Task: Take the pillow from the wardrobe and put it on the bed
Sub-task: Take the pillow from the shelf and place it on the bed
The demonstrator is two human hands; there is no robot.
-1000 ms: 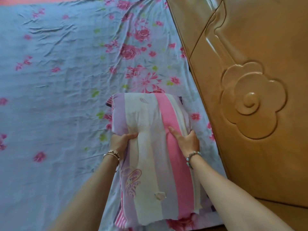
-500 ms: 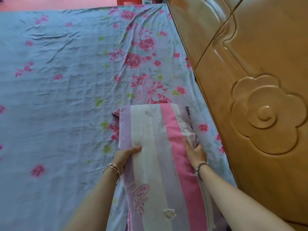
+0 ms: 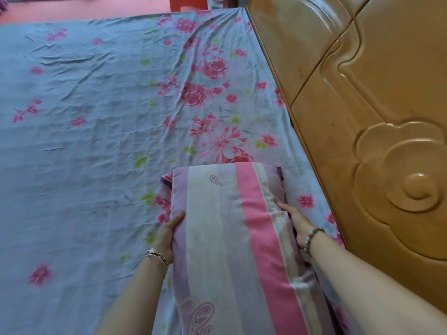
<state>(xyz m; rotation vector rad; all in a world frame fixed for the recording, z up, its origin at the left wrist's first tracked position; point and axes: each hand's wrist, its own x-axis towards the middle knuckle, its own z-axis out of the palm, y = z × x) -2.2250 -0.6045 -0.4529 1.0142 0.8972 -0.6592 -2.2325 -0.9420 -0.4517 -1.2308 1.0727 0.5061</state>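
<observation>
Both hands clamp the striped pillow (image 3: 232, 238) lying on the bed (image 3: 84, 141) beside the headboard (image 3: 362, 117): left hand (image 3: 167, 238) cups one edge, right hand (image 3: 296, 221) looks tucked under now, no longer on top.

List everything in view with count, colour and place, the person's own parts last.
pillow: one, striped lilac, cream and pink, on the bed beside the headboard
bed sheet: one, blue with pink flowers, covering the bed
headboard: one, glossy tan wood with carved flower, along the right
floor: red, beyond the bed's far edge
left hand: one, bracelets on the wrist, gripping the pillow's left side
right hand: one, beaded bracelet, gripping the pillow's right side
</observation>
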